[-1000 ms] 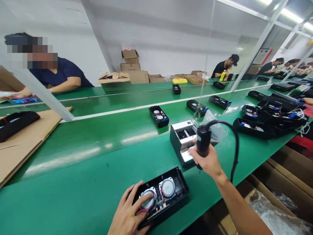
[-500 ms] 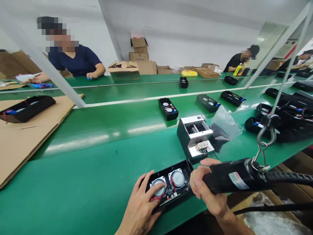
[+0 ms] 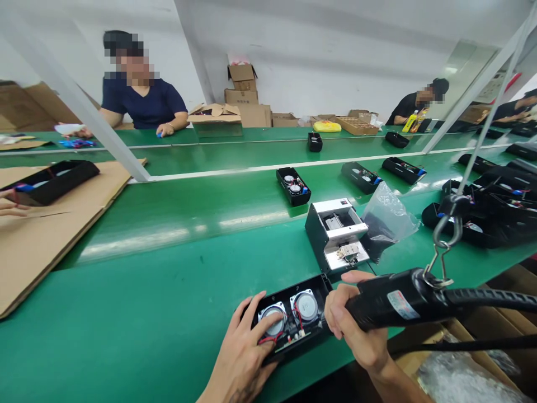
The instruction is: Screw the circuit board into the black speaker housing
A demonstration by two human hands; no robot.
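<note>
We viewed, from the wearer's head, a long green surface [image 3: 168, 302] on which a black case [image 3: 289, 350] lay near the bottom middle, its hollow side facing up. Inside it we distinguished two round speakers, a left one [image 3: 272, 324] and a right one [image 3: 307, 307], with red wires [image 3: 268, 339] beside the left speaker. The left hand [image 3: 243, 350] gripped the left end of this case, its fingers curved over the wall and one fingertip resting on the left speaker. The right hand [image 3: 356, 330] held a black hand tool [image 3: 380, 305], its fingers wrapped about the body just beside the case's right end; the tool's tip was hidden from us. At the tool's rear we noted a metal hook [image 3: 448, 232] and a thick black cable [image 3: 490, 298]. Just beyond the case stood a silver-and-black machine [image 3: 318, 238], with a clear plastic bag [image 3: 390, 207] of dark contents at its right. Farther back we found a second case [image 3: 293, 187], and to the right a pile of similar cases [image 3: 482, 224]. At the left, another case [image 3: 62, 182] lay on a cardboard sheet [image 3: 84, 210], near a co-worker's hand [image 3: 12, 208] at the picture's edge. Across the surface we recorded a person in dark blue [image 3: 145, 106] beside a cardboard box [image 3: 216, 118].
</note>
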